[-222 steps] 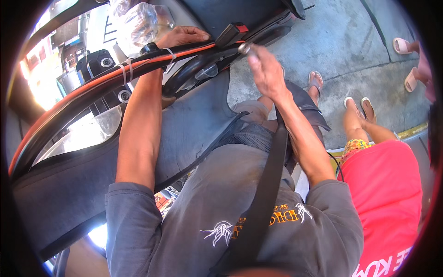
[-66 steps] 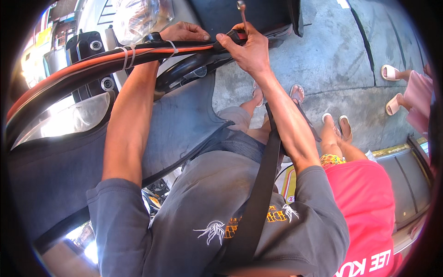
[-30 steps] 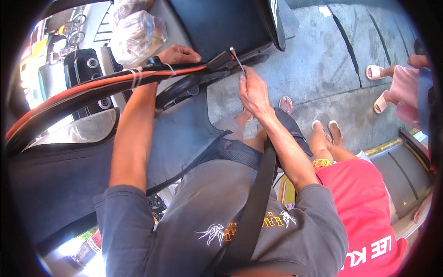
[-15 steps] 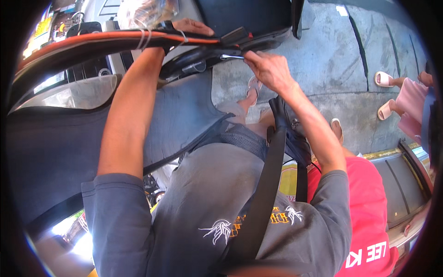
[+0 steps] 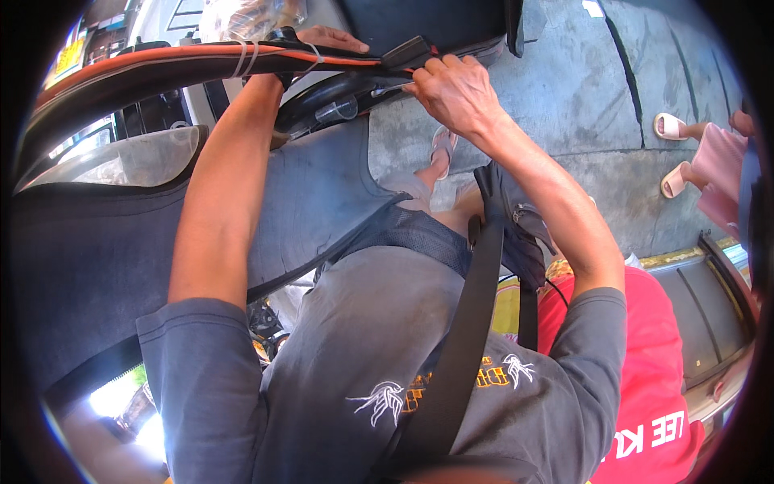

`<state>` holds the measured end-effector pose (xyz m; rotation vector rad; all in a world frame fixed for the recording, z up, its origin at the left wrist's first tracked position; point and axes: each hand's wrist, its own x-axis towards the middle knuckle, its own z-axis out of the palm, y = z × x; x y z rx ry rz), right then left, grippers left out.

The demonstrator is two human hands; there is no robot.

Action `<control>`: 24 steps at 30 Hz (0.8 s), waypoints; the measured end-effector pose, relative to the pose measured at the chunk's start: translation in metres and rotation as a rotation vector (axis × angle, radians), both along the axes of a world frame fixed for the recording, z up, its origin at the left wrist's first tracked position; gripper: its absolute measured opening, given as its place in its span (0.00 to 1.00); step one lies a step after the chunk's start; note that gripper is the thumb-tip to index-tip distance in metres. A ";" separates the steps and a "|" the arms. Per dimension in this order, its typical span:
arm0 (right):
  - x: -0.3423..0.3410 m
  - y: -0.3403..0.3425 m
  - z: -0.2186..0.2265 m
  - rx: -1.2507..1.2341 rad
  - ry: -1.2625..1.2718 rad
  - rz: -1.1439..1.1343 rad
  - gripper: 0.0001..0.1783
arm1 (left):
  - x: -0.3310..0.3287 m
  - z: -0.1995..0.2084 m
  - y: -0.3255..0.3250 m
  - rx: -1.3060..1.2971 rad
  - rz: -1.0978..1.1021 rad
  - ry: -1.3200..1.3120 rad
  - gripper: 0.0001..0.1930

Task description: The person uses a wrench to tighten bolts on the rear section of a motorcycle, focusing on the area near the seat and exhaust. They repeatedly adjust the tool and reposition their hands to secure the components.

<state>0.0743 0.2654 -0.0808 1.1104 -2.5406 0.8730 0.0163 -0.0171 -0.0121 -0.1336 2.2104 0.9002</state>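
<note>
My left hand (image 5: 332,38) reaches behind a long black strip with an orange edge (image 5: 153,55). Its visible fingers lie stretched out along the strip's far side; the thumb is hidden. Pale cable ties (image 5: 250,56) circle the strip near my wrist. My right hand (image 5: 458,93) is closed at the strip's right end. From its fingers a slim shiny metal tool (image 5: 389,89) sticks out to the left, its kind too small to tell. Just above the right fingers is a flat black block (image 5: 408,53). A clear plastic piece (image 5: 337,110) sits on the dark curved part (image 5: 310,103) below the strip.
Dark sheet material (image 5: 105,242) spreads under my left arm. A black panel (image 5: 427,28) stands beyond my hands. A clear plastic bag (image 5: 246,20) sits at top left. Someone in a red shirt (image 5: 649,355) is close on my right; another person's sandalled feet (image 5: 673,179) are on the grey floor.
My right hand has moved slightly up and left with the metal tool, now over the strip's end beside the black block. My left hand has stayed nearly in place.
</note>
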 end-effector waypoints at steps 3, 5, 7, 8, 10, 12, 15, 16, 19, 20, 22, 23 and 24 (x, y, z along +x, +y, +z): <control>0.001 -0.001 0.006 0.034 0.002 -0.024 0.14 | 0.000 0.006 0.004 -0.014 -0.006 -0.006 0.18; 0.003 0.000 0.006 0.093 -0.016 -0.053 0.15 | -0.001 0.012 0.021 -0.113 -0.021 0.000 0.17; 0.001 -0.001 0.007 0.061 0.013 -0.048 0.15 | -0.004 0.008 0.010 -0.058 0.026 -0.078 0.16; 0.001 -0.001 0.005 0.047 0.025 -0.045 0.15 | -0.004 0.002 0.002 -0.028 0.049 -0.120 0.16; 0.002 -0.001 0.000 0.027 0.015 -0.068 0.15 | -0.003 -0.011 -0.011 0.048 0.078 -0.161 0.16; 0.001 0.001 -0.005 0.027 -0.001 -0.081 0.15 | -0.005 -0.013 -0.011 0.066 0.042 -0.177 0.16; 0.001 0.004 -0.012 0.017 -0.020 -0.075 0.15 | -0.009 -0.007 -0.001 0.050 -0.046 -0.187 0.17; 0.000 0.002 -0.014 -0.015 -0.013 -0.065 0.15 | -0.007 -0.006 -0.004 0.067 -0.031 -0.200 0.16; -0.003 -0.002 -0.038 -0.135 -0.008 -0.077 0.16 | -0.005 -0.002 -0.002 0.018 0.000 -0.218 0.16; -0.004 -0.003 -0.053 -0.172 -0.007 -0.091 0.16 | -0.006 0.000 0.006 -0.017 -0.003 -0.211 0.16; -0.003 -0.012 -0.075 -0.240 -0.026 -0.097 0.17 | -0.006 0.001 0.010 -0.015 0.019 -0.204 0.16; 0.001 -0.017 -0.085 -0.276 -0.040 -0.096 0.18 | -0.003 0.000 0.007 0.027 0.046 -0.207 0.16; 0.003 -0.027 -0.093 -0.328 -0.113 -0.082 0.18 | -0.001 0.002 0.003 0.058 0.075 -0.203 0.16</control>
